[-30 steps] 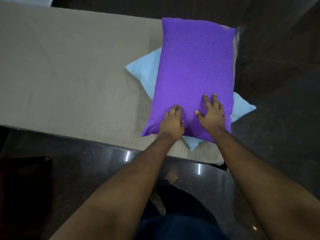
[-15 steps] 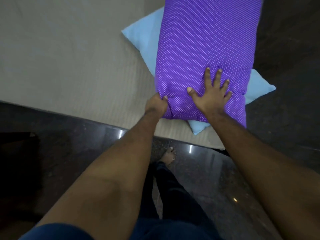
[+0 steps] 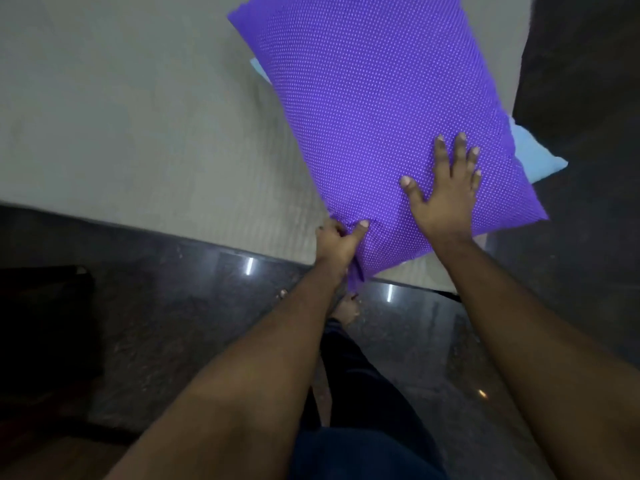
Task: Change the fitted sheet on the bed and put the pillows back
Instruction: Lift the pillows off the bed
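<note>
Left hand (image 3: 337,239) has its grip closed on the near lower corner of the purple dotted pillow (image 3: 374,109), thumb on top and cloth bunched beneath; right hand (image 3: 445,188) lies flat on the same pillow, fingers spread and straight. Pillow sits askew at the bed's near end, on the beige fitted sheet (image 3: 138,116), overlapping a light blue pillow (image 3: 535,157) whose corners show either side.

Dark glossy floor (image 3: 194,306) underfoot
</note>
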A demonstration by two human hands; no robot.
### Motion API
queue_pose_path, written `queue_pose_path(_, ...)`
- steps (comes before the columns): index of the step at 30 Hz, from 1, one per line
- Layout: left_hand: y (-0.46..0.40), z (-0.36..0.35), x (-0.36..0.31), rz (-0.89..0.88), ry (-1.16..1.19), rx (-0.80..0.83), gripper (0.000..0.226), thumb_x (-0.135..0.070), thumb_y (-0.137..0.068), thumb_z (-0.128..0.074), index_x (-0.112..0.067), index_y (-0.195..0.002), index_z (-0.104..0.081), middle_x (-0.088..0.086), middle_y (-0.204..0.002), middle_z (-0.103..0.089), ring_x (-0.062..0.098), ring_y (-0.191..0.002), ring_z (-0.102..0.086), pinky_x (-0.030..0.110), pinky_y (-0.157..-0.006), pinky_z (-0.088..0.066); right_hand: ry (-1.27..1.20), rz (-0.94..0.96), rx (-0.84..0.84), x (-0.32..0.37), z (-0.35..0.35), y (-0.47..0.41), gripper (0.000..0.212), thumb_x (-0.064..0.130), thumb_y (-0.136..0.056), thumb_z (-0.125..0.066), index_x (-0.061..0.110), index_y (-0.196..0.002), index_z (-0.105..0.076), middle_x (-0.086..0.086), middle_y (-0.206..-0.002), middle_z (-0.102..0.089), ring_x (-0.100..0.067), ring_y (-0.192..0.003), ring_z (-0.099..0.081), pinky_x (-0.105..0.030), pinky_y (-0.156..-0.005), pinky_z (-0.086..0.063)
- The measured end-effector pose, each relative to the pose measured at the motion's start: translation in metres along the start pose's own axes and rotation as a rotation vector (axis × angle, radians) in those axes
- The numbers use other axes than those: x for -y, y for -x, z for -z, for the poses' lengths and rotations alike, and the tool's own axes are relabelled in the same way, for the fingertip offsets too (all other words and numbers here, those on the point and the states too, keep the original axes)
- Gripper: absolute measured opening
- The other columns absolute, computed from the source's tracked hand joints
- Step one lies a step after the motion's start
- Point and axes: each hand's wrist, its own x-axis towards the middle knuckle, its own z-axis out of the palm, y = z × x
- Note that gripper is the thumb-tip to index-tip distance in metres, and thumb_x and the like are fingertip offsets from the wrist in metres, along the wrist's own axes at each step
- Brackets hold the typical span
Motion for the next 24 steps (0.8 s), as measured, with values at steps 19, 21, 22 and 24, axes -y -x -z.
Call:
queue_pose_path(19, -0.012, -0.016, -0.024, -0.653, -0.532, -0.263, 0.066, -0.01, -0.091, -0.051, -0.02, -0.154, -0.037, 0.025, -0.164, -0.013, 0.045, -0.149, -0.024, 0.059, -0.114, -0.037, -1.271, -0.764, 0.24, -0.026, -0.105, 0.086, 0.13, 0.083, -0.058, -0.074, 0.027, -0.16, -0.015, 0.007, -0.153, -0.044, -0.014, -0.123, -0.059, -0.041, -0.089, -0.06)
queue_pose_path(21, -0.019, -0.013, -0.016, -0.668, -0.531, -0.184, 0.069, -0.017, -0.093, -0.053, -0.025, -0.159, -0.031, 0.022, -0.167, -0.004, 0.043, -0.153, -0.012, 0.06, -0.119, -0.027, -1.323, -0.822, 0.189, -0.027, -0.113, 0.08, 0.122, 0.081, -0.063, -0.075, 0.031, -0.159, -0.017, 0.008, -0.152, -0.048, -0.017, -0.128, -0.059, -0.053, -0.098, -0.055)
queue_pose_path(22, -0.021, -0.011, -0.016, -0.695, -0.542, -0.16, 0.07, -0.022, -0.095, -0.054, -0.026, -0.16, -0.028, 0.02, -0.168, 0.0, 0.041, -0.154, -0.006, 0.059, -0.122, -0.021, -1.347, -0.853, 0.185, -0.025, -0.114, 0.076, 0.117, 0.082, -0.065, -0.073, 0.033, -0.158, -0.021, 0.008, -0.15, -0.052, -0.017, -0.128, -0.06, -0.055, -0.099, -0.054)
queue_pose_path(24, -0.028, -0.01, -0.022, -0.744, -0.565, -0.116, 0.073, -0.037, -0.097, -0.057, -0.028, -0.161, -0.023, 0.017, -0.169, 0.007, 0.041, -0.155, 0.003, 0.059, -0.121, -0.013, -1.439, -0.88, 0.21, -0.012, -0.113, 0.066, 0.099, 0.082, -0.074, -0.062, 0.031, -0.154, -0.035, 0.006, -0.143, -0.06, -0.018, -0.124, -0.063, -0.055, -0.1, -0.053)
